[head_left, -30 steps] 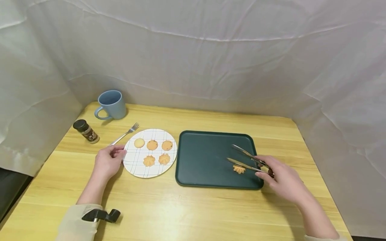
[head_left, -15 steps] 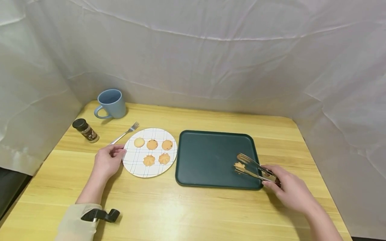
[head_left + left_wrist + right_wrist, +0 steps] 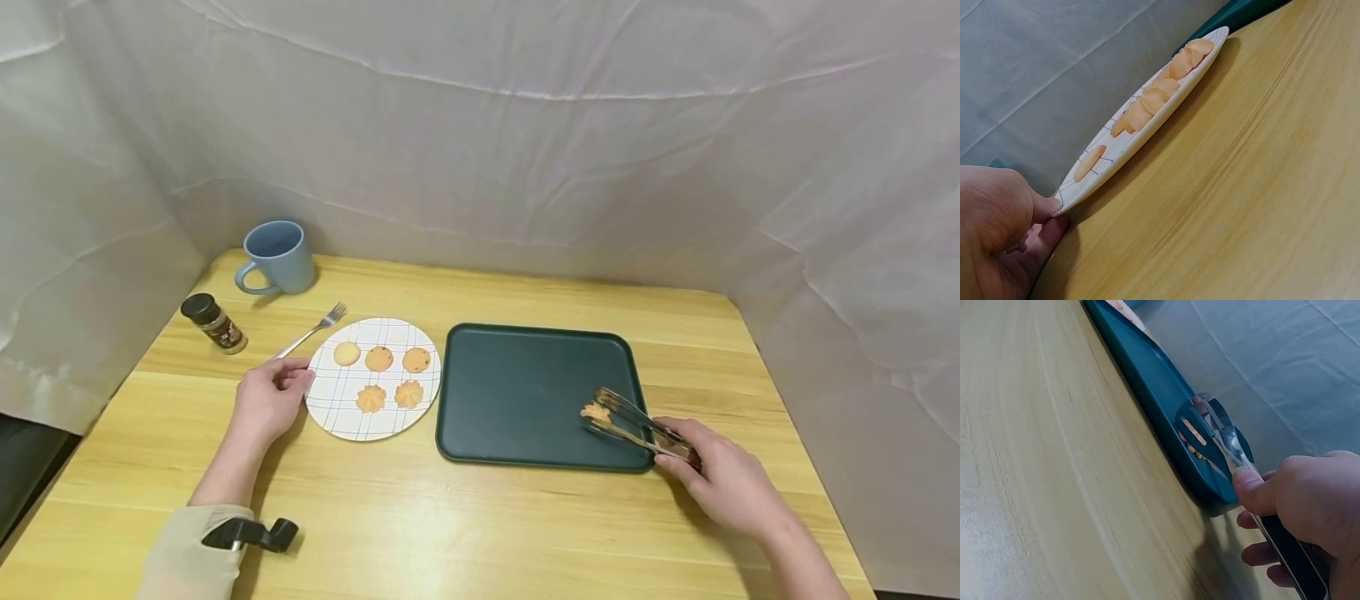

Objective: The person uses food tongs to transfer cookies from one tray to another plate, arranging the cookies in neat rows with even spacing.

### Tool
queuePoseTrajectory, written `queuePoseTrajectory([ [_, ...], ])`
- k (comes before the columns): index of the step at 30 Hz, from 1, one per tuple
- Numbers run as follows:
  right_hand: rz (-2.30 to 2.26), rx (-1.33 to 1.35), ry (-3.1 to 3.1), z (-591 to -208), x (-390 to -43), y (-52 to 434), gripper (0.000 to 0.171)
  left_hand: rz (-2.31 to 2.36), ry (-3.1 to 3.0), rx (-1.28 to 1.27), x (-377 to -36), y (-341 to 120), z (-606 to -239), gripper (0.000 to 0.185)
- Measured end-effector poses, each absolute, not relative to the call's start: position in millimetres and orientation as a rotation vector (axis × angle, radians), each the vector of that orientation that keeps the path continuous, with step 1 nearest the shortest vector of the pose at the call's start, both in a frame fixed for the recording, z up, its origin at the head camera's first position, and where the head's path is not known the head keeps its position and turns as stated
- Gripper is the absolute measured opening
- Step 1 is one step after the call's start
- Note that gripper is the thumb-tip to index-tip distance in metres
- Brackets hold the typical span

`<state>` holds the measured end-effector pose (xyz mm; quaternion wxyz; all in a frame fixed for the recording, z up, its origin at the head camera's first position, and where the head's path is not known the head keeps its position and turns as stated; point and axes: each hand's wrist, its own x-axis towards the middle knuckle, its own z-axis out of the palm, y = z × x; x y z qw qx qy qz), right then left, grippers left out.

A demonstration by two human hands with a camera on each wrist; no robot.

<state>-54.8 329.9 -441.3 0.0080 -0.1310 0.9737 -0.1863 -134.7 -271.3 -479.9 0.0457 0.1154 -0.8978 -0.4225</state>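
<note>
My left hand (image 3: 266, 404) pinches the left rim of a round white plate (image 3: 330, 417) with blue check lines. In the left wrist view its thumb lies at the rim, other fingers below. Several cookies lie on the plate: round ones (image 3: 378, 359) in the upper row, flower-shaped ones (image 3: 408, 395) below. Metal tongs (image 3: 627, 435) are gripped in my right hand (image 3: 727, 479), reaching over the right side of a dark green tray (image 3: 517, 392). Between the tongs' ends is a flower-shaped cookie (image 3: 596, 413) in the tray's lower right. The slotted tong head (image 3: 1194, 428) partly hides it in the right wrist view.
Behind the left hand lies a fork (image 3: 311, 330). A blue mug (image 3: 279, 260) stands at the back left, with a black-capped seasoning jar (image 3: 215, 325) in front of it. Pale cloth (image 3: 480, 150) hangs around the wooden table (image 3: 420, 533) at the back and sides.
My right hand has shifted right and slightly down with the tongs. The tongs' ends have come down from over the cookie to either side of it. The left hand stays on the plate.
</note>
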Motion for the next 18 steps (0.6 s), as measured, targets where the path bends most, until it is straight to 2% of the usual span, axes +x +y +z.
queuePoseTrajectory([
  [9,-0.558,-0.495,3.103,-445.6,-54.7,331.4,0.047,-1.279,-2.73,0.336,-133.8,-272.0,-478.5,0.03],
  [18,-0.549,-0.471,3.105,-445.3,-55.1,333.4,0.046,-1.29,-2.739,0.343,-133.6,-271.1,-478.9,0.031],
])
